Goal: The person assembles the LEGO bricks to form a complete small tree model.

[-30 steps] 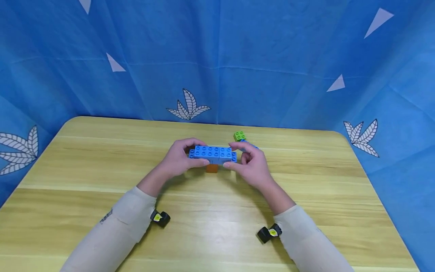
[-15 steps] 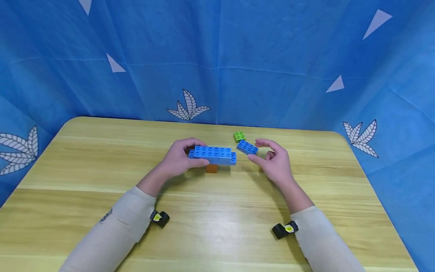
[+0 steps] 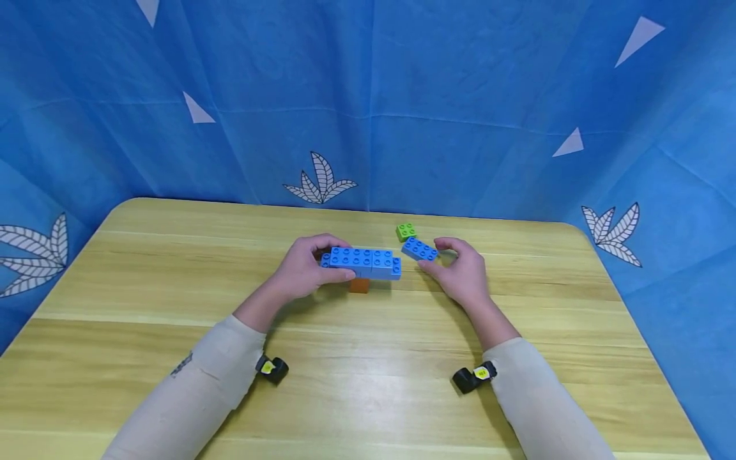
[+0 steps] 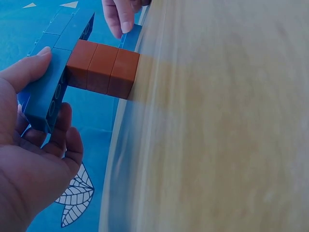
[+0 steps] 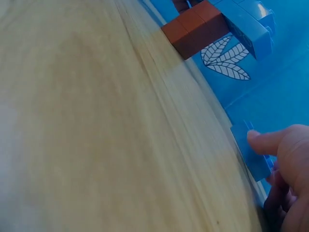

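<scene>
A stack of toy building bricks stands mid-table: a two-layer blue beam (image 3: 362,258) on a column of three reddish-brown bricks (image 4: 103,67). My left hand (image 3: 301,268) grips the beam's left end, thumb on the near side (image 4: 36,70) and fingers curled round the far side. To the right of the beam, a loose blue brick (image 3: 420,248) with two rows of studs lies on the table, turned at a slant. My right hand (image 3: 462,271) pinches this brick at its right end, thumb on its near face (image 5: 253,150); the other fingers are partly hidden.
A small green brick (image 3: 406,231) lies just behind the loose blue brick, almost touching it. The wooden table (image 3: 368,370) ends at a blue patterned cloth (image 3: 460,128) hanging behind it.
My right hand has left the beam's right end, moved right to the loose blue brick and closed its fingers on it. The left hand has kept its grip on the beam.
</scene>
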### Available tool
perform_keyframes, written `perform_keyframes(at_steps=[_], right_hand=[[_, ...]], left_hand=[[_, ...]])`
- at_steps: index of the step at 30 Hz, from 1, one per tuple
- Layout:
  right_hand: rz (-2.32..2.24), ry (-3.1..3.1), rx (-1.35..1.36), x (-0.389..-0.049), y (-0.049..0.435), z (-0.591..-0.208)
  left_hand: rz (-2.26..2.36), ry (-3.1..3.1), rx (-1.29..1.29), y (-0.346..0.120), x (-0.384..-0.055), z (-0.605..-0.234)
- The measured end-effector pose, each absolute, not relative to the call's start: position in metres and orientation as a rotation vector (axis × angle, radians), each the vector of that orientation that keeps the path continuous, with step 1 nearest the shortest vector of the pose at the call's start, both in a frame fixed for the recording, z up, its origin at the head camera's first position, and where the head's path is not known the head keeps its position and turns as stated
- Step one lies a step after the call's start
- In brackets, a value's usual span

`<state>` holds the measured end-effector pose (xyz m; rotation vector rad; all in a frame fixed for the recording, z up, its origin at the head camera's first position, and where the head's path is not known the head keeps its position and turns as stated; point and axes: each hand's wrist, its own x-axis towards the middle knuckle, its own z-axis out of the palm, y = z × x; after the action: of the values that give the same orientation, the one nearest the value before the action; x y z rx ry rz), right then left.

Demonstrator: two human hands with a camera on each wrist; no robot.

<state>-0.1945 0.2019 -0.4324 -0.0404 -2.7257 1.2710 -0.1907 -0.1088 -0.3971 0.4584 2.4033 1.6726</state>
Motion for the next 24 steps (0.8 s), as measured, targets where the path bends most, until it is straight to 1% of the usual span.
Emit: perform_keyframes(at_steps=[14, 24], right_hand=[[1.194, -2.779, -0.132, -0.200, 0.199, -0.434], [1.445, -2.665, -0.196, -0.194, 0.190, -0.426]], left_hand=[[1.707, 2.390, 0.498, -0.109, -0.194, -0.399], [1.691, 2.389, 0.460, -0.109, -0.192, -0.398]])
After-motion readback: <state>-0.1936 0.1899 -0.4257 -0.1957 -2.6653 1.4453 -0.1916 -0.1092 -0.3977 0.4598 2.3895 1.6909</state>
